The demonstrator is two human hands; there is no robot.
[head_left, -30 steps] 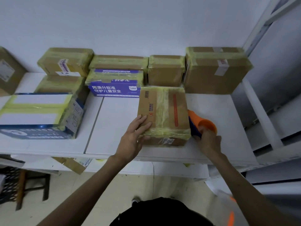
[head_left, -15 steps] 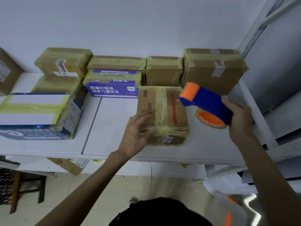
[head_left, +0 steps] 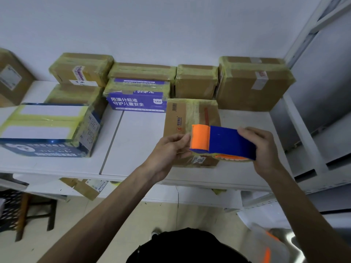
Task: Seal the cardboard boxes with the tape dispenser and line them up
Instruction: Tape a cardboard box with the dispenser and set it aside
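Both hands raised, left hand (head_left: 167, 150) pinching, right hand (head_left: 263, 147) clamped.

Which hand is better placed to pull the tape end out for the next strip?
Left hand: its fingers are at the orange front of the tape dispenser, over the box. The right hand grips the dispenser's back.

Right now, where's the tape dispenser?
In the head view, the tape dispenser is right of centre, held above the cardboard box by the right hand, with the left hand at its orange end.
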